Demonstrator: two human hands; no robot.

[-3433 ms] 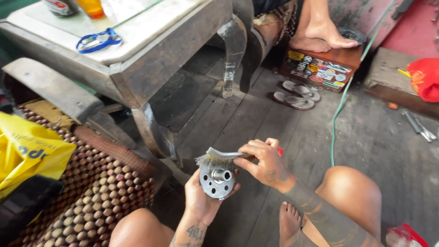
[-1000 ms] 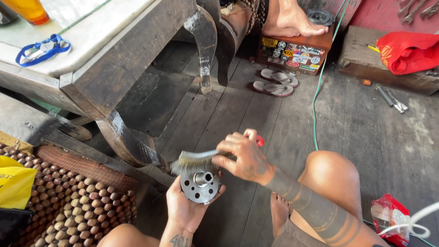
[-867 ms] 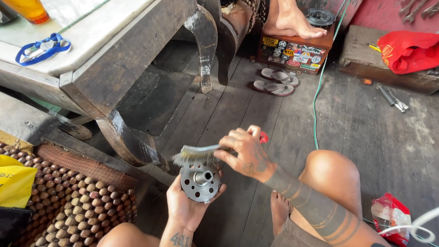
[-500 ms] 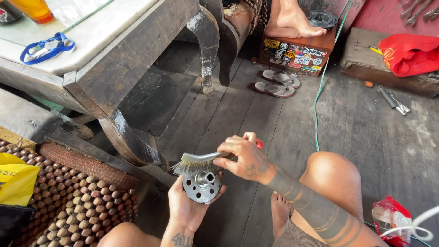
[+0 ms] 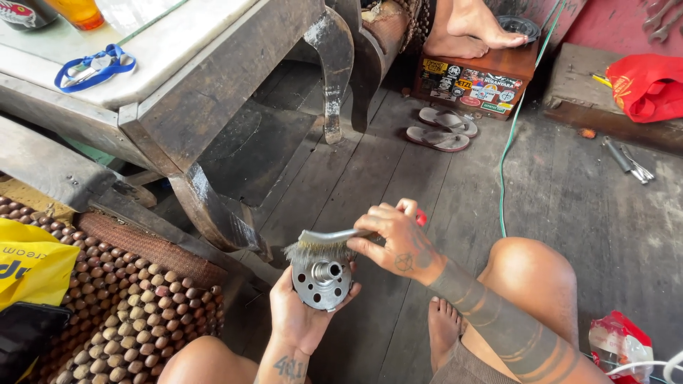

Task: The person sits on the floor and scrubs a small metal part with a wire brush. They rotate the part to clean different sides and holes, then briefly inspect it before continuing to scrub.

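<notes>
My left hand (image 5: 302,320) cups a round grey metal hub (image 5: 321,281) with several holes around its flange and a short centre stub, held face up above the plank floor. My right hand (image 5: 398,238) grips a wire brush (image 5: 320,244) by its red-tipped handle. The bristles rest on the hub's upper rim. My knees and a bare foot frame the lower part of the view.
A heavy wooden table (image 5: 192,92) stands at upper left, with a beaded seat mat (image 5: 121,299) and a yellow bag (image 5: 28,267) beside it. Sandals (image 5: 441,128), a stickered box (image 5: 473,78) under another person's foot, a green cord (image 5: 506,149), a red bag (image 5: 651,85) and wrenches (image 5: 626,160) lie farther off.
The brush has been stroking back and forth across the top of the hub. Both hands stay in about the same place; the camera has shifted slightly.
</notes>
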